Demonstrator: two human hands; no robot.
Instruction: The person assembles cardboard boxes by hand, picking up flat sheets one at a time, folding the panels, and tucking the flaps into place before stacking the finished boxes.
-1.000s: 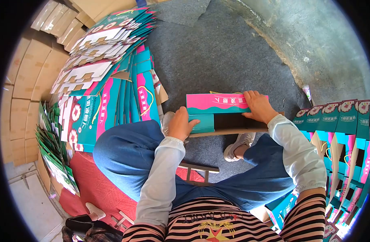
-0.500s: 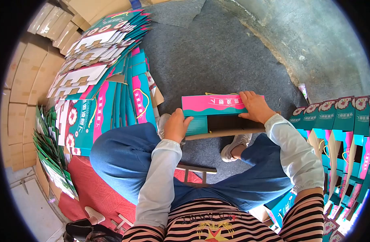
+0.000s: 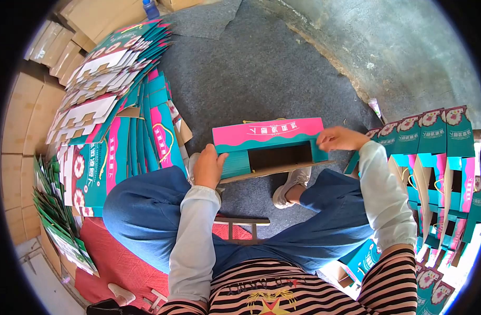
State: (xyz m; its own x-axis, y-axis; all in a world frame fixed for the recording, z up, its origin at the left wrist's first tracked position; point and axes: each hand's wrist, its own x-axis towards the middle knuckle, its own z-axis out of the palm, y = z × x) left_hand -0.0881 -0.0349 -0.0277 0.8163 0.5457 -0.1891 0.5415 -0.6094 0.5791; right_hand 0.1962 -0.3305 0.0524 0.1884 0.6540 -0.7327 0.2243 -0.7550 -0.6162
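Note:
A teal and pink cardboard gift box (image 3: pixel 266 134) lies between my knees, its near side open and its inside dark. My left hand (image 3: pixel 206 167) grips its left end, thumb over the folded teal end flap (image 3: pixel 235 164). At the right end, my right hand (image 3: pixel 339 140) has its fingers curled against the smaller teal flap (image 3: pixel 318 152). A yellow cord handle (image 3: pixel 264 121) shows along the far edge of the box. Both forearms wear pale sleeves.
Flattened boxes (image 3: pixel 101 105) are heaped on the left, with green flat packaging (image 3: pixel 59 220) nearer me. Assembled boxes (image 3: pixel 432 131) stand stacked at right. Brown cartons (image 3: pixel 25 121) line the left side. A small tube (image 3: pixel 375 107) sits by the concrete wall, a blue bottle (image 3: pixel 150 8) at the back.
My right hand has come off the top edge to the box's right end, where a teal flap now stands across the opening. My left hand keeps its hold. The view has shifted slightly.

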